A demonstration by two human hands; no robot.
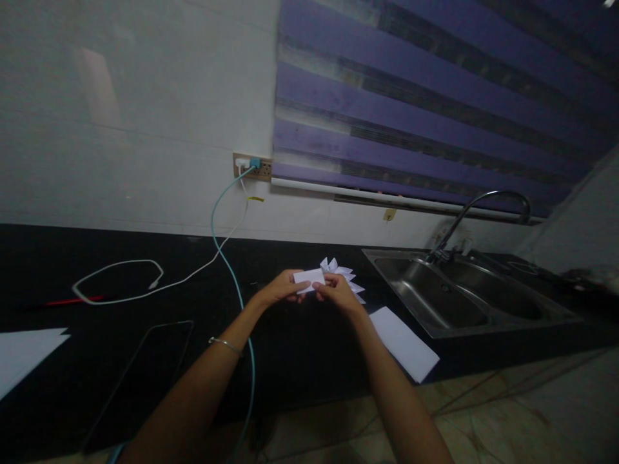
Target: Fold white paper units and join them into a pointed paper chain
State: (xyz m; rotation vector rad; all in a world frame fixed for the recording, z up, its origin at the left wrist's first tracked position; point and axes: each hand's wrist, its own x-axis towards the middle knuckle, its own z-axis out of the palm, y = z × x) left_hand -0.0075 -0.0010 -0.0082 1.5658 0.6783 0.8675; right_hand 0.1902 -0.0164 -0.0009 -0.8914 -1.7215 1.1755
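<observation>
A small white folded piece of paper (309, 278) is held up between both my hands over the dark counter. My left hand (285, 286) pinches its left end, with the thumb lying across the front. On the other end, my right hand (338, 290) grips it the same way, thumb on the near face. Just behind and to the right of my right hand lie several pointed folded white paper pieces (345, 274), partly hidden by it. A stack of white paper (403, 343) rests on the counter beside my right forearm.
A double steel sink (435, 290) with a curved tap (464, 212) is at the right. A teal cable (232, 270) runs from the wall socket (261, 169) under my left forearm. Leftward lie a white cable (116, 301), a red pen (68, 301) and white sheets (29, 354).
</observation>
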